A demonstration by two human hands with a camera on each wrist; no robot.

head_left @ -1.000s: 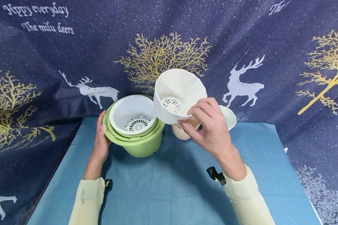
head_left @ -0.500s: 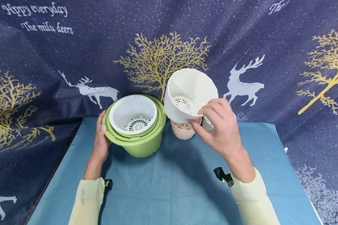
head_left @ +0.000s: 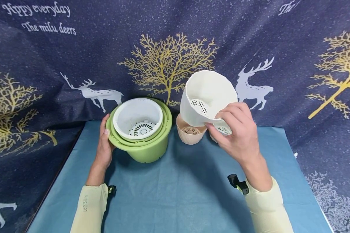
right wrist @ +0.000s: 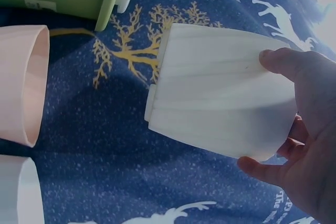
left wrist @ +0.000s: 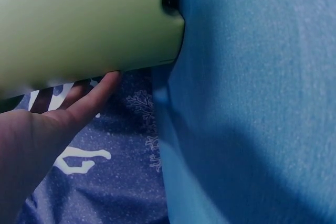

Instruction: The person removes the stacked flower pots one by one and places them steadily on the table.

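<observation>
My right hand [head_left: 236, 132] pinches the rim of a white flowerpot [head_left: 189, 111], thumb outside and fingers over the edge. The pot is tilted in the air, its mouth and perforated bottom showing; the right wrist view shows its faceted outer wall [right wrist: 226, 93]. My left hand [head_left: 104, 145] rests against the left side of a green flowerpot [head_left: 147, 152], its fingers fairly straight along the wall in the left wrist view. Nested in the green pot are another green rim and a white pot [head_left: 123, 119] with a slotted bottom.
A small pink flowerpot [head_left: 189, 139] stands right of the green one. Beside it a smaller white pot [head_left: 222, 129] is partly hidden by my right hand. A blue cloth [head_left: 169, 200] covers the table; a dark patterned curtain [head_left: 192, 19] hangs behind.
My right hand has moved to the right with the white flowerpot, from beside the green pot to above the pink and small white pots. The left hand stays in place.
</observation>
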